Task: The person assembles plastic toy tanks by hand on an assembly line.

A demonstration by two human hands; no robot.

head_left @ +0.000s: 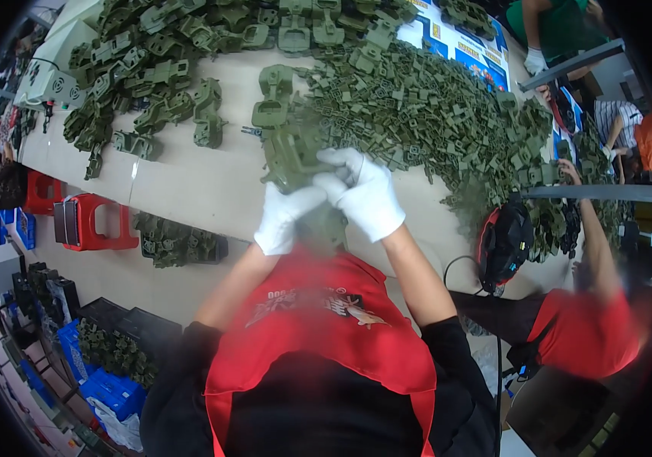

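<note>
A green plastic part (pixel 289 156) sits at the counter's (pixel 196 183) near side, between the white-gloved hands. At its 6 o'clock, the left hand's (pixel 284 219) grip is closed on its near edge. At 4 o'clock, the right hand's (pixel 364 192) grip is narrow, fingers bent; whether it pinches anything, I cannot tell. Small green pieces (pixel 417 103) heap at 2 o'clock, larger housings (pixel 162 72) at 10.

The held part (pixel 292 154) is olive-green, gloves (pixel 374 202) white, apron (pixel 326 335) red, sleeves (pixel 459 369) black.
</note>
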